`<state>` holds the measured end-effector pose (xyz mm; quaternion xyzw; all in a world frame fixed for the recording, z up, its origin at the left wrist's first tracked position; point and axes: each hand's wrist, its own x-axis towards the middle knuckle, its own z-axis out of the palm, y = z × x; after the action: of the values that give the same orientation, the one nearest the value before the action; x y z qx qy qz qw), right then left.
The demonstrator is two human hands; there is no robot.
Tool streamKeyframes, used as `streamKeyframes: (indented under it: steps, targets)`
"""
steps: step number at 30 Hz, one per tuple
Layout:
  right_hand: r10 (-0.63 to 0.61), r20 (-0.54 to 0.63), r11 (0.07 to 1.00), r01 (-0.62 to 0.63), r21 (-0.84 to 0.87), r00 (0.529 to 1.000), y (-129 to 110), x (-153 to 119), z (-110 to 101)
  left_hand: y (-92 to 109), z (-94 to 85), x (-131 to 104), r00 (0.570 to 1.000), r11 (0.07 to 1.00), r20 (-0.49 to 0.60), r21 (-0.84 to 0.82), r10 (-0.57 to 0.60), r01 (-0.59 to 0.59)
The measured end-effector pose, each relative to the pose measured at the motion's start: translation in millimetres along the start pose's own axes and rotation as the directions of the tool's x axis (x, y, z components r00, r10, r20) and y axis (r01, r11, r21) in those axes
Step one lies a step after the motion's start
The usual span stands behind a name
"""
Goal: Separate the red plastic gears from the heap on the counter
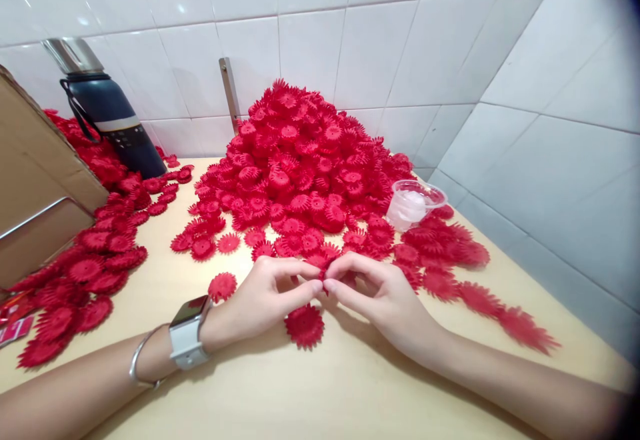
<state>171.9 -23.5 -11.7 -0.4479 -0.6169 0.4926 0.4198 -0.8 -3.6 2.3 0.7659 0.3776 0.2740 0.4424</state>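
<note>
My left hand (pixel 280 288) and my right hand (pixel 377 290) meet at the middle of the table, fingertips pinched together on a small red piece (pixel 324 272). Most of that piece is hidden behind the fingers. Just below my left fingertips, a red flower-shaped disc with a toothed edge (pixel 305 327) lies flat on the table. Another such disc (pixel 223 287) sits beside my left wrist, which wears a watch and a bangle. Behind both hands rises a tall heap of the same red discs (pixel 300 167).
A clear plastic cup (pixel 413 205) stands at the heap's right side. At the left are a dark blue bottle (pixel 117 117), a cardboard box (pixel 40 180) and more red discs (pixel 85 270). White tiled walls bound the table (pixel 280 387) behind and at right.
</note>
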Motion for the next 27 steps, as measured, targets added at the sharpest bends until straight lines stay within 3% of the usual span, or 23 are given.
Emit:
streamKeyframes:
  steps: [27]
  targets:
    - [-0.131, 0.026, 0.975, 0.133, -0.180, 0.991, 2.5, 0.1, -2.0, 2.3, -0.2, 0.5, 0.999, 1.000, 0.033, -0.012, -0.014, 0.014]
